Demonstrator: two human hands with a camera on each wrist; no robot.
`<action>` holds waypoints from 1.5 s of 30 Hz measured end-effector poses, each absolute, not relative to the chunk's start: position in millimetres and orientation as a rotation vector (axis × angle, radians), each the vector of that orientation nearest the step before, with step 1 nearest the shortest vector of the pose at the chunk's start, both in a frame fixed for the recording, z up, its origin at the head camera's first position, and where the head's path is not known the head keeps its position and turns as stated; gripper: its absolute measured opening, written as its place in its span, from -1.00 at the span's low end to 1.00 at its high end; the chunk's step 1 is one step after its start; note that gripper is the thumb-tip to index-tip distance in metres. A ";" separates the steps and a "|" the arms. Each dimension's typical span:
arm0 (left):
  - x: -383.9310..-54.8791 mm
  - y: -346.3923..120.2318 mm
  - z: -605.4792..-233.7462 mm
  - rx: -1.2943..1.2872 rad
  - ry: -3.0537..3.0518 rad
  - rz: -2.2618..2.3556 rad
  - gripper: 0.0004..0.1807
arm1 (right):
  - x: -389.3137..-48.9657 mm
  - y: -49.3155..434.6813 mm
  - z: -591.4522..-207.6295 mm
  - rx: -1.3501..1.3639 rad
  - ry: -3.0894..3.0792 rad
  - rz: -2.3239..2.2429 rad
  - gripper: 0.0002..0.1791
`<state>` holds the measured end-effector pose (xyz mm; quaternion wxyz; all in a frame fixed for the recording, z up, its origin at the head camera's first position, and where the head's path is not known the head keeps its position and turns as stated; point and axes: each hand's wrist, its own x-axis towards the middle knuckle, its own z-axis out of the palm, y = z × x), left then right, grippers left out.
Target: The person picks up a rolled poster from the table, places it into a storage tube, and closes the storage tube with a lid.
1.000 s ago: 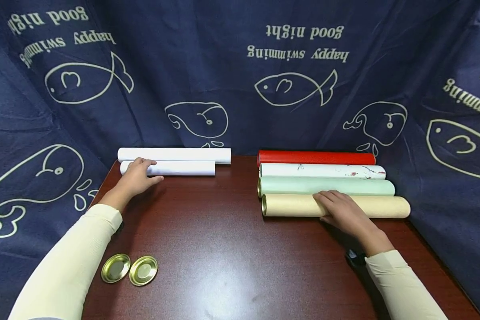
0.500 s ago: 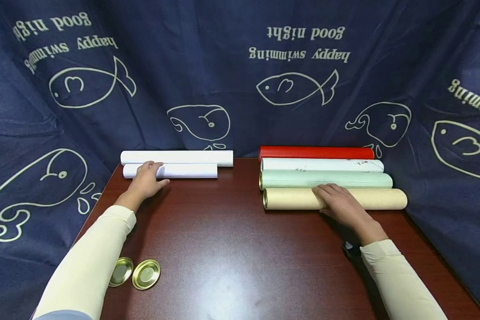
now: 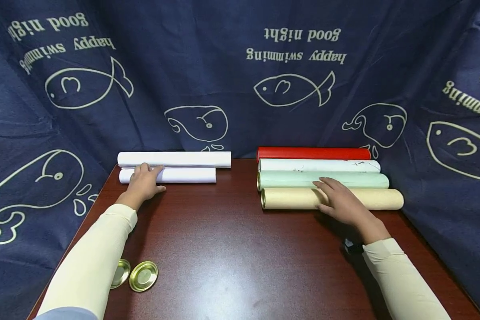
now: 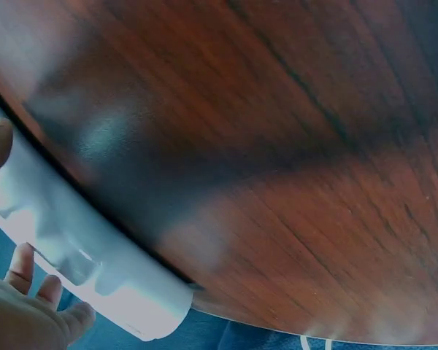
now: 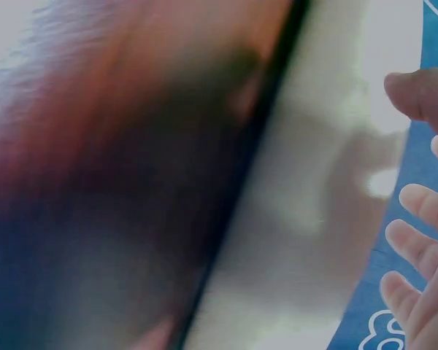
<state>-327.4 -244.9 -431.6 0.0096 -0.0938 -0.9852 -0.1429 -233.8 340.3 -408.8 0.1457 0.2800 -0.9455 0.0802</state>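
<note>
Head view: the left hand is over the shorter white roll, at the table's rear left; the right hand is over the beige tube, at right. Left wrist view: digits spread across the roll; contact cannot be determined. Right wrist view: digits spread, gripping nothing.

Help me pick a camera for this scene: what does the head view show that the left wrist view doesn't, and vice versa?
Only the head view: the right hand at the beige tube; the green tube, patterned white tube and red tube behind it; two gold lids; and the lettering on the cloth.

Only the left wrist view: the left hand close up from its palm side.

Both: that hand, a white roll, the red-brown table and some blue cloth.
</note>
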 end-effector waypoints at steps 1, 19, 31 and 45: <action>-327.0 -244.8 -430.8 -0.293 -3.070 -0.435 -0.22 | -234.8 339.6 -405.2 0.793 -2.735 0.251 -0.28; -313.5 -256.6 -444.0 -0.541 -2.883 -0.478 -0.48 | -308.6 347.8 -371.5 0.440 -2.979 0.604 -0.37; -281.1 -270.5 -447.6 -0.671 -2.829 -0.595 -0.57 | -337.7 338.1 -376.9 0.259 -3.164 0.588 -0.31; -261.0 -270.1 -446.5 -0.719 -2.728 -0.613 -0.58 | -352.5 294.5 -382.2 0.312 -3.214 0.491 -0.31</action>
